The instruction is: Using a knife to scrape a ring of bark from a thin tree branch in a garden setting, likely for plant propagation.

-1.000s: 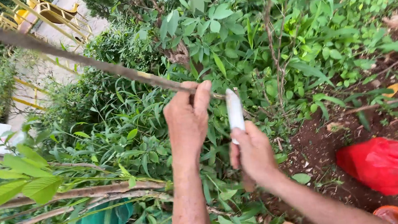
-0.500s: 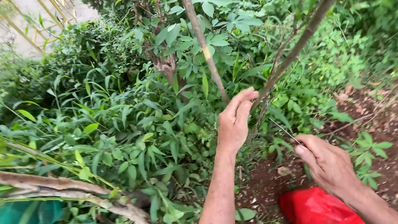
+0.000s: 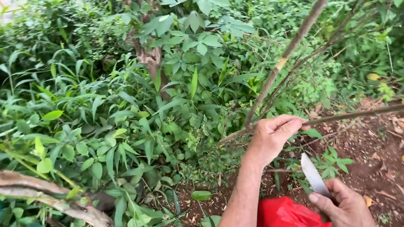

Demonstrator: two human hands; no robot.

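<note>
Left hand [image 3: 270, 136] fingers wrapped round thin woody branch [image 3: 366, 112] — right hand [image 3: 344, 206] grips flat steel knife [image 3: 313, 175].

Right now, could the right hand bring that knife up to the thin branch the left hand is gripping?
Probably yes. The right hand holds the knife blade-up just below the thin branch, which the left hand grips; only a few small leaves lie between.

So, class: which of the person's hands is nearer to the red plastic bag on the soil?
The right. The right hand, holding a knife, is directly beside the red plastic bag. The left hand is higher up, gripping a thin branch.
</note>
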